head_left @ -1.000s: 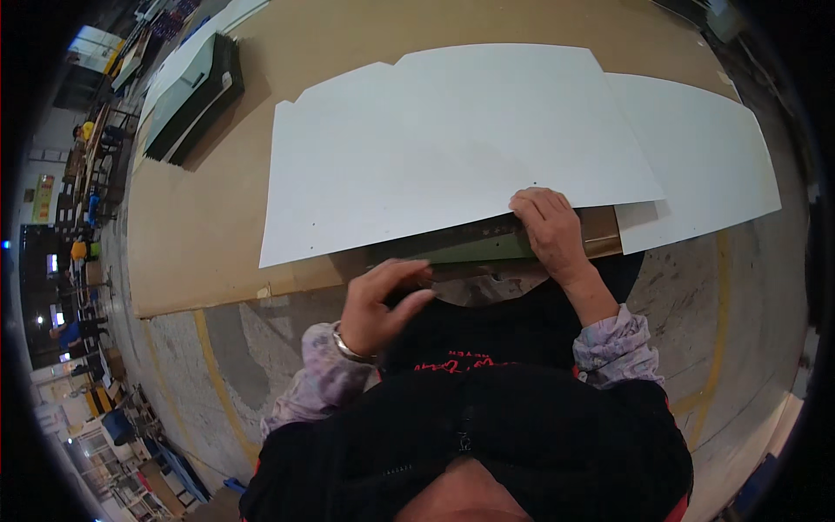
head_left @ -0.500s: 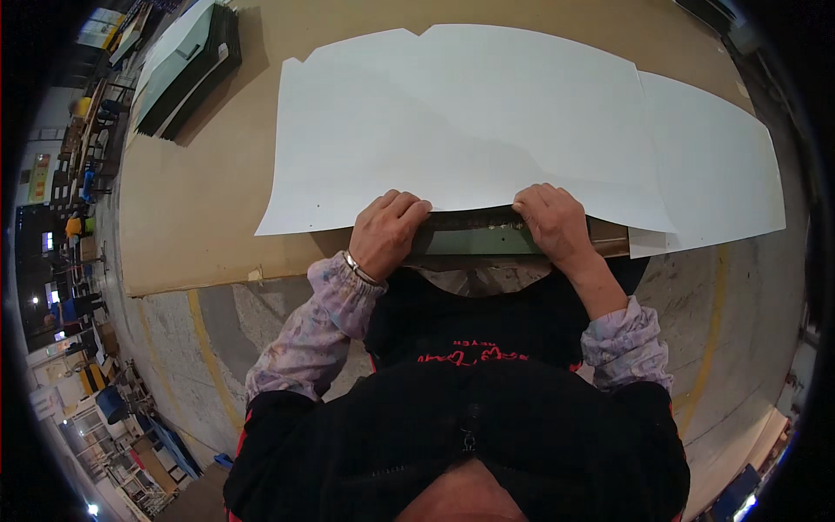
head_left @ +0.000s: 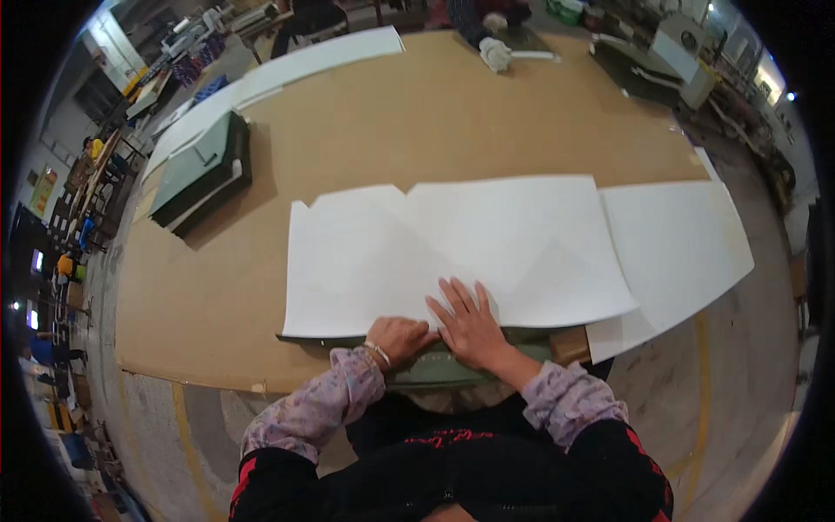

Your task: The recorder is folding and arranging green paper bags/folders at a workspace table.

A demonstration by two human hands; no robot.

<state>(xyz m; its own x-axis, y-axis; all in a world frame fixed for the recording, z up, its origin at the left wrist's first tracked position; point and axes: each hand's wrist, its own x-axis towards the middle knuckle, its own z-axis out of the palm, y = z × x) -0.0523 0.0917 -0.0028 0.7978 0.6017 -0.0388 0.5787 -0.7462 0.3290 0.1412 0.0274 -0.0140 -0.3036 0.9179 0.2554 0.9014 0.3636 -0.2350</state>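
Your left hand [head_left: 398,339] curled at the white sheet [head_left: 452,239], hold indeterminable, your right hand [head_left: 472,334] spread open across it, grasping nothing, near the worktop's [head_left: 196,300] front edge

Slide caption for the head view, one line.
Right hand spread over the near edge of a notched white sheet, left hand curled alongside, brown tabletop beneath.

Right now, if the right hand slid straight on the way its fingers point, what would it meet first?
Just more of the white sheet that the right hand seems to rest on; nothing shows in that line before the sheet ends and the brown tabletop follows.
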